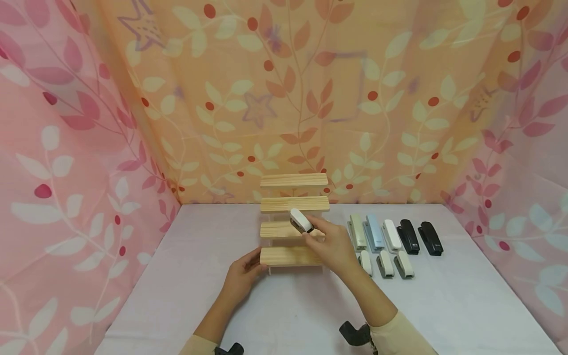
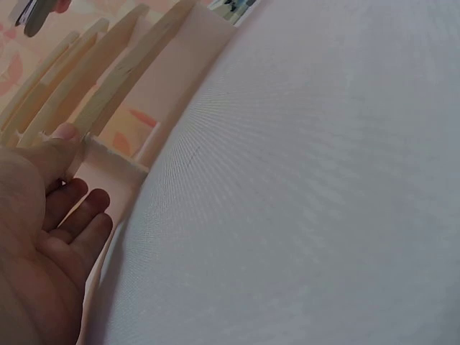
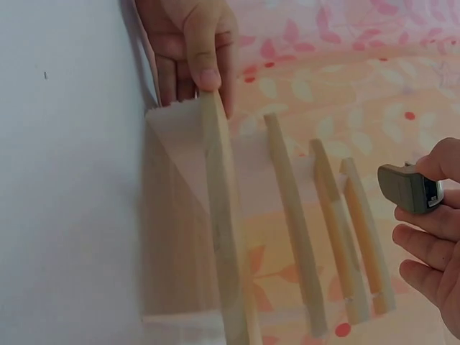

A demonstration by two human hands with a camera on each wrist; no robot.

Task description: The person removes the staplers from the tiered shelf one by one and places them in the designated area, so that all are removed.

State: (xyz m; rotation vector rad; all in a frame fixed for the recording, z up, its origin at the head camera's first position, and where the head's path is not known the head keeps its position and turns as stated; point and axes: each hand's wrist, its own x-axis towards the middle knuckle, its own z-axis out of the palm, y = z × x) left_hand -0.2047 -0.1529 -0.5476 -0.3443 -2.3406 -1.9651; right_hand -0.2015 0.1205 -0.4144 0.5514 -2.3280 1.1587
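Observation:
A small tiered rack with pale wooden boards (image 1: pixel 290 256) and translucent side supports stands at the middle of the table. My left hand (image 1: pixel 241 276) grips the left end of its lowest board, thumb on the board's edge and fingers around the side, as the left wrist view shows. A small white stapler (image 1: pixel 301 221) with a dark grey base is pinched in my right hand (image 1: pixel 335 246). In the head view it overlaps the second board from the bottom; the right wrist view shows the stapler (image 3: pixel 411 188) in front of the boards, apart from them.
Right of the rack, a back row has a green stapler (image 1: pixel 357 231), a blue stapler (image 1: pixel 374 232), a white stapler (image 1: pixel 392 235) and two black staplers (image 1: pixel 408 236). Three small white staplers (image 1: pixel 405 264) form a front row. Patterned cloth walls (image 1: pixel 301 98) enclose the table (image 1: pixel 199 236).

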